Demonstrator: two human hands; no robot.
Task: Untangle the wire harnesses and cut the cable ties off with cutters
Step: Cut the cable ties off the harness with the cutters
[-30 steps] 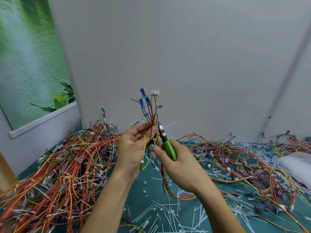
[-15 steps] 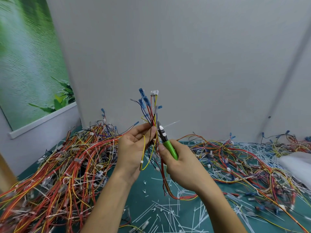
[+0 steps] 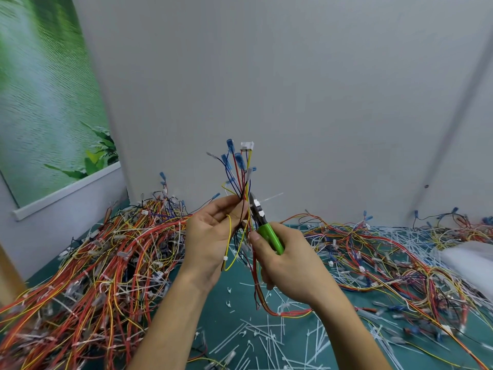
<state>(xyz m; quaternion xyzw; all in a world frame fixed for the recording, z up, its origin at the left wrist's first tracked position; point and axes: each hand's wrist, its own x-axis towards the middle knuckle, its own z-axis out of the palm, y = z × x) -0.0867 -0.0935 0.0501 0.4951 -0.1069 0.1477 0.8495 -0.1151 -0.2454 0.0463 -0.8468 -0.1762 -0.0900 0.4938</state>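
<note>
2 hands meet mid-scene. The left hand (image 3: pixel 213 236) pinches the wire harness (image 3: pixel 240 177) upright, fingers curled round it. The right hand (image 3: pixel 288 265) grips the green cutters (image 3: pixel 268 233), nose at the cable tie (image 3: pixel 272 198). Best nip only the strap, keeping the blades off the insulation.

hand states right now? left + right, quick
Left hand: closed, gripping the wire harness upright.
Right hand: closed, holding the green-handled cutters, tip at the harness.
</note>
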